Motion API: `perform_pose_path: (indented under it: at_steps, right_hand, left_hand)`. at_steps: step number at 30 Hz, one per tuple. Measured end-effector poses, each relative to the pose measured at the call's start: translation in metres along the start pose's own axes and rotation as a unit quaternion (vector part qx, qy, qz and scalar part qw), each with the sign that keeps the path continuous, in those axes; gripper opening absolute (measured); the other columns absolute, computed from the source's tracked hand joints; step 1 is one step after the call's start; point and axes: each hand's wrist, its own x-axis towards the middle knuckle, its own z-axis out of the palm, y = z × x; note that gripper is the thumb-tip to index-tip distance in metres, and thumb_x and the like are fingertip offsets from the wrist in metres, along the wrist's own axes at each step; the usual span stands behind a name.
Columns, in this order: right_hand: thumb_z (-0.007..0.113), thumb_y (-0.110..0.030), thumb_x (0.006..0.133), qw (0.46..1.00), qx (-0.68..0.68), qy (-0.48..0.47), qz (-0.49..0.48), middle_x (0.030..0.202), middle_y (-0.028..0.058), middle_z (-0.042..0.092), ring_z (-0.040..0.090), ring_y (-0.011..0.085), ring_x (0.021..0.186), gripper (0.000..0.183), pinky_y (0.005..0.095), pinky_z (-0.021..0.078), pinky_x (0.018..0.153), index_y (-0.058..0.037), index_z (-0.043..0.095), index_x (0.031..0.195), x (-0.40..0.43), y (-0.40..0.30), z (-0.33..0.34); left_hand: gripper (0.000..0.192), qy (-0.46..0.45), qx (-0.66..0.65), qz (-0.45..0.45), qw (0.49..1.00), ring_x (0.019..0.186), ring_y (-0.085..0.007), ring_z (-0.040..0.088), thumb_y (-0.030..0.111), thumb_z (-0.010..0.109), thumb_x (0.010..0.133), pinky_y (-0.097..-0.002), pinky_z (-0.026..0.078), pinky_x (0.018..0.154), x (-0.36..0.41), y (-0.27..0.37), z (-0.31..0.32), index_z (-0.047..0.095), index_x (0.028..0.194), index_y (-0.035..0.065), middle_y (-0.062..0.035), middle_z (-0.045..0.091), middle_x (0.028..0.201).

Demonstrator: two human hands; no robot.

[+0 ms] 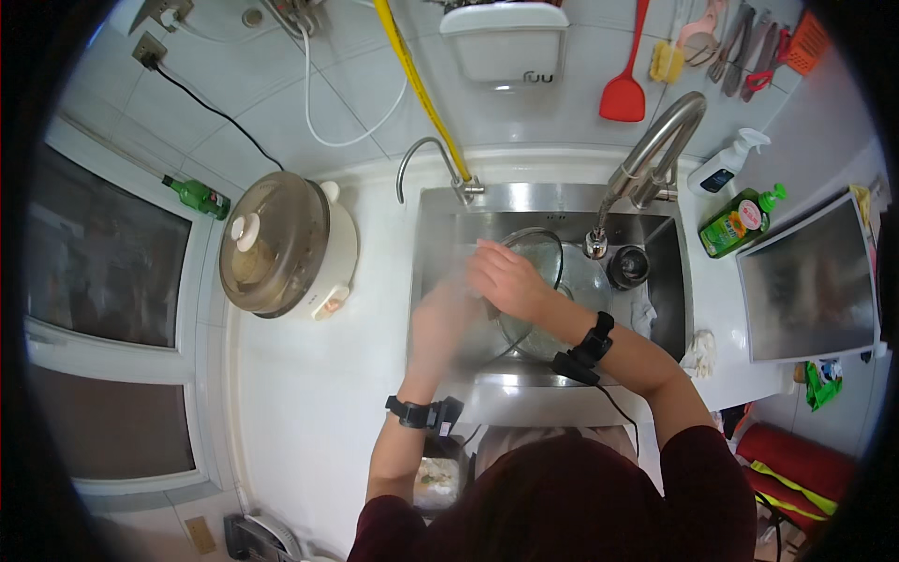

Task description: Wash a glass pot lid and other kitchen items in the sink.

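Both my hands are over the stainless steel sink [551, 195]. My left hand [442, 316] is hazy behind a blurred patch, and its fingers cannot be made out. Beside it, my right hand [509, 277] stretches its fingers leftward, close together, near or touching the left. Beneath the right hand is a clear glass lid [539, 246] with a dark rim; whether either hand grips it is hidden. A second clear round glass piece [590, 277] lies under it. Farther right in the sink are a dark cup-like vessel [628, 267] and a white cloth [642, 312].
A pull-down faucet [650, 151] arches over the sink's right side; a slim tap [421, 151] stands back left. On the left counter sits an electric cooker [295, 246] with a tinted lid. A green pump bottle [737, 223] and spray bottle [723, 165] stand right.
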Motion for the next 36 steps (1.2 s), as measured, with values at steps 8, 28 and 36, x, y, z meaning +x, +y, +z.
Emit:
perform_pose_path:
  at_steps: [8,28,36]
  right_hand:
    - [0.051,0.000,0.073,0.901,0.030,0.019,0.432,0.093,0.0178,0.054,0.052,0.0360,0.093,0.019,0.0432,0.0416,0.089,-0.0027,0.051,0.093,-0.043,0.037,-0.030]
    - [0.051,0.000,0.073,0.932,-0.007,0.036,0.361,0.090,0.0168,0.053,0.053,0.0344,0.088,0.014,0.0411,0.0420,0.075,0.0005,0.049,0.087,-0.013,0.015,-0.044]
    - [0.051,-0.005,0.073,0.998,-0.059,0.021,0.008,0.089,0.0133,0.055,0.055,0.0290,0.090,0.012,0.0398,0.0406,0.095,-0.0052,0.052,0.085,0.039,-0.019,-0.026]
  left_hand:
    - [0.015,0.116,-0.040,-0.132,0.984,0.051,-0.0108,0.049,0.013,0.053,0.089,-0.0259,0.039,0.049,-0.061,-0.040,0.006,0.047,0.080,0.0027,-0.0111,0.064,0.068]
    - [0.017,0.142,-0.102,-0.161,0.971,0.049,-0.0110,0.047,0.010,0.052,0.088,-0.0247,0.038,0.048,-0.049,-0.044,-0.010,0.048,0.075,-0.0006,-0.0101,0.063,0.065]
    - [0.015,0.012,0.032,0.016,0.999,0.066,-0.0344,0.055,0.012,0.054,0.084,-0.0406,0.043,0.059,0.022,0.029,-0.048,0.049,0.076,0.0012,-0.0154,0.059,0.069]
